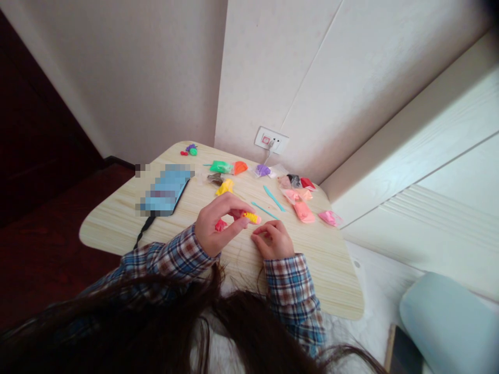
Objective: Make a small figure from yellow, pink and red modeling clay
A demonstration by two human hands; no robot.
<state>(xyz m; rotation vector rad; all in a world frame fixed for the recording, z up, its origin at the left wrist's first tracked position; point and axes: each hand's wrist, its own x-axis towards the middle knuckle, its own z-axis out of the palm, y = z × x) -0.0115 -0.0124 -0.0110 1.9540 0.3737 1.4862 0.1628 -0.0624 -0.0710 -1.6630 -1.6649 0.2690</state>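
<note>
My left hand (218, 224) pinches a small clay figure (252, 217) between thumb and fingertips. The figure has a bumpy yellow body and a pink end that points right. Just to its right, my right hand (274, 240) is closed low over the table, thumb and forefinger together; anything between them is too small to make out. A lump of red clay (220, 225) shows partly behind my left hand. Beyond the hands lie a thin blue modelling tool (265, 210), a broader blue clay knife (274, 198) and a packet of yellow clay (225, 187).
A phone (167, 191) with a blurred screen and a cable lies on the table (323, 280) at left. Bags of green clay (221, 167), purple clay (263, 170) and pink clay (329, 217) lie behind. Small clay pieces (191, 150) sit at the far-left corner. A wall socket (272, 139) holds a plug.
</note>
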